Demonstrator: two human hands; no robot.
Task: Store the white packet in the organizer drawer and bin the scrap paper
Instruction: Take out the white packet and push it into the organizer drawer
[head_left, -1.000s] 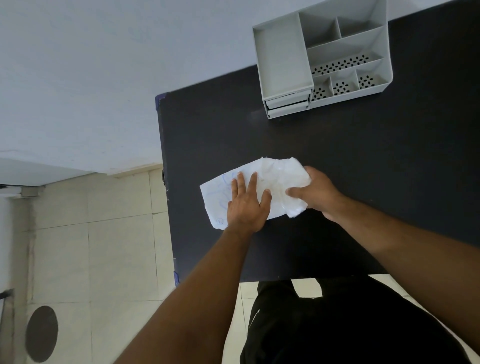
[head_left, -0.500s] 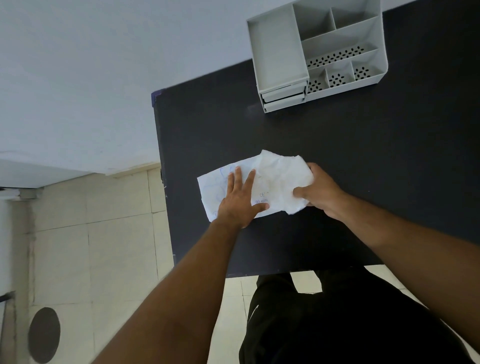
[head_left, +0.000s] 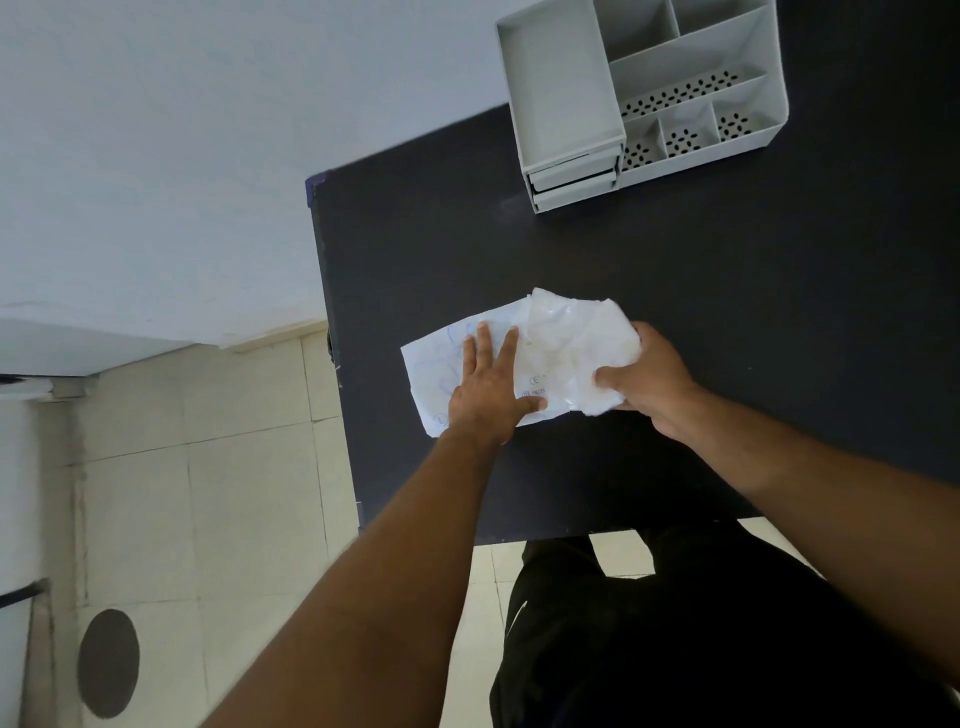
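A crinkled white packet (head_left: 576, 348) lies on a sheet of scrap paper (head_left: 436, 364) with blue scribbles, near the left side of the black table (head_left: 675, 260). My left hand (head_left: 488, 389) presses flat on the paper and the packet's left part, fingers spread. My right hand (head_left: 644, 379) grips the packet's right end, thumb on top. The grey organizer (head_left: 644, 93) stands at the table's far edge, its two small drawers (head_left: 571, 179) shut at its front left corner.
The table's left edge (head_left: 332, 338) runs close to the paper, with tiled floor (head_left: 208, 493) below it. A dark round spot (head_left: 108, 662) marks the floor at lower left. My dark trousers (head_left: 675, 623) show at the near edge.
The packet's right end has been bunched and drawn a little under my right hand. My left hand stays pressed on the paper. The view has shifted slightly.
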